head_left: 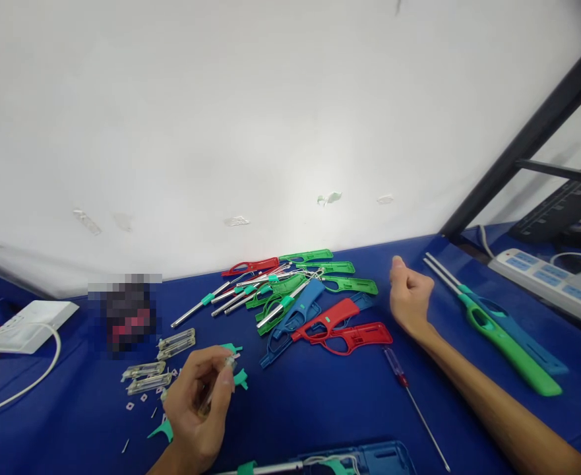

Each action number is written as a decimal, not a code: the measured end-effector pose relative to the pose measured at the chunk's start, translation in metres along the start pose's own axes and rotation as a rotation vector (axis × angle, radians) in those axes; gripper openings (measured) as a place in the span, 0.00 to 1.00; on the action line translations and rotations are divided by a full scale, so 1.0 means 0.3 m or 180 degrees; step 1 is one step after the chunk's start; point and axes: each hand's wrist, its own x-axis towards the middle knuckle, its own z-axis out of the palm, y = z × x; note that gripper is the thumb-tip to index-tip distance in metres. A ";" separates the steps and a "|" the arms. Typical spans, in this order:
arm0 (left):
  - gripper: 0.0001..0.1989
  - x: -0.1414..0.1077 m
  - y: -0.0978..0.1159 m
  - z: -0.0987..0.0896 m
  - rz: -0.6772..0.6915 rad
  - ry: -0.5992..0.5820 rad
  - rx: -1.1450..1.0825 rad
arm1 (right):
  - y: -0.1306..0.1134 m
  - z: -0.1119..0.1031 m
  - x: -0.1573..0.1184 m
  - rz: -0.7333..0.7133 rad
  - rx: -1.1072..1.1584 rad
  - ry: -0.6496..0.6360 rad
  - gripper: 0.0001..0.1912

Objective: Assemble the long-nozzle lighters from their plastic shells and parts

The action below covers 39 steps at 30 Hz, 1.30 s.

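Observation:
My left hand is closed, thumb and fingers pinching a clear plastic lighter fuel tank whose body is mostly hidden in the palm. Small turquoise trigger pieces lie beside those fingertips. Raised near the far right of the pile, my right hand has its fingers curled shut; whatever it may hold is hidden. Below it a screwdriver with a purple-red handle lies on the blue table. At the bottom edge sits an opened blue lighter half-shell with a metal tube and wires.
Red, green and blue lighter shells and metal tubes lie piled mid-table. Several clear tanks rest at left with tiny parts. Two whole lighters and a power strip are right. A white box with a cable stands left.

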 end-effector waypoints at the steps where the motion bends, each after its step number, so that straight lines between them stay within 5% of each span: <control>1: 0.08 0.001 0.000 0.001 0.0015 0.0004 -0.0001 | -0.001 -0.001 0.001 0.0000 0.0001 -0.0009 0.21; 15: 0.09 0.020 -0.041 -0.018 0.0243 -0.0118 0.0005 | 0.006 -0.005 0.013 -0.0156 0.0041 -0.0135 0.20; 28: 0.12 0.010 0.041 0.048 -0.0102 0.0024 -0.0477 | 0.024 -0.002 0.037 0.0142 -0.0121 -0.0232 0.21; 39: 0.10 0.003 0.021 0.044 0.0096 -0.0104 -0.0452 | 0.011 0.017 0.066 0.0217 -0.0505 -0.0609 0.22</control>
